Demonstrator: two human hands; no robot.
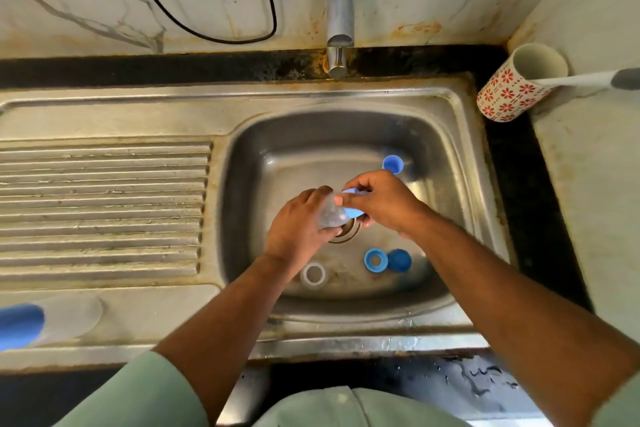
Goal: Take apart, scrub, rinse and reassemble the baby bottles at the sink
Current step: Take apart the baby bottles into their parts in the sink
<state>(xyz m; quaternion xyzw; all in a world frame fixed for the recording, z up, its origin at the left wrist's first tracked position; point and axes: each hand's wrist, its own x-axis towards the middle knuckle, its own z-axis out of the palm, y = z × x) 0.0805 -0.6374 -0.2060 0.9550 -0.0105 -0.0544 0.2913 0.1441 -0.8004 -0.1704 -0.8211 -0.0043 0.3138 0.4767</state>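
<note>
Both hands (346,208) on bottle (331,215) (over sink (460,163))

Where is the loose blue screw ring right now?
The blue screw ring lies on the sink floor, near side, right of the drain, touching a blue cap on its right.

Counted around the sink basin (242,156): two hands above it; two clear bottles, one held over the drain (330,215), one lying left of the basin (69,315); two blue rings, one held (353,211), one inside (375,259); two blue caps inside (393,163) (399,260); one clear nipple inside (313,274); one patterned cup beyond its right corner (512,90).
</note>
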